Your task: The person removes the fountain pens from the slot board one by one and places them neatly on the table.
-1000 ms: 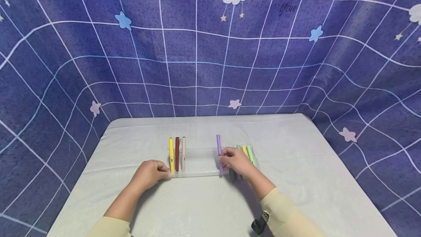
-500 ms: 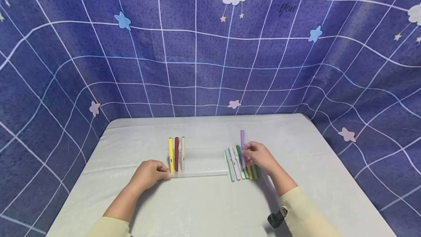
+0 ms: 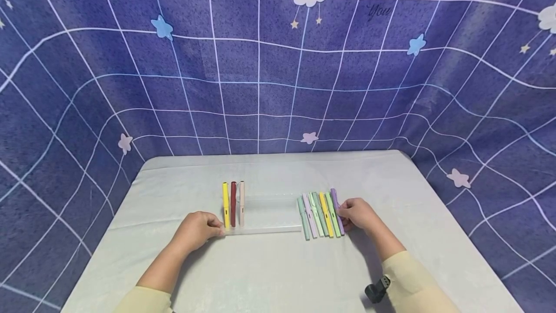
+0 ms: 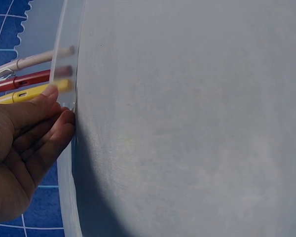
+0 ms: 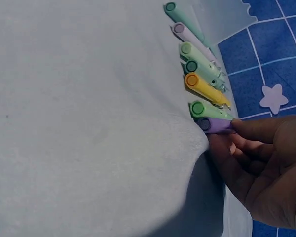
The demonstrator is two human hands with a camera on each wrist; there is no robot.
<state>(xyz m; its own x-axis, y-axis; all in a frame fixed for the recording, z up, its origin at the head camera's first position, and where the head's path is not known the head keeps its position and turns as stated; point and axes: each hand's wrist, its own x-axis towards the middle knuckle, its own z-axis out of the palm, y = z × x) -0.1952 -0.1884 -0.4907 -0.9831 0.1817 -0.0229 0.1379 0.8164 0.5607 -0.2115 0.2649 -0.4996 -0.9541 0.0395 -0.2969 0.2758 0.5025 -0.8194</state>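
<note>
My left hand (image 3: 200, 227) pinches the front left corner of a clear plastic pen tray (image 3: 267, 230), thumb over the rim and fingers beneath it. A yellow pen (image 3: 226, 205), a dark red pen (image 3: 233, 204) and a pale pink pen (image 3: 242, 204) stand side by side in the tray's left part. Off the tray's right end, my right hand (image 3: 357, 213) pinches a purple pen (image 5: 218, 125) between thumb and fingers. It lies on the cloth along the right side of a light green pen (image 5: 201, 109), at the end of a slanted row.
That row on the white cloth (image 3: 260, 274) also holds a teal pen (image 3: 303, 216), a lilac pen (image 3: 310, 215), a second yellow pen (image 3: 326, 214) and other green pens. A blue grid-patterned curtain (image 3: 278, 95) hangs behind the table and along both sides.
My right hand has carried the purple pen from the tray's right part over the row of pens and down onto the cloth at its right end. The left hand has stayed at the tray corner.
</note>
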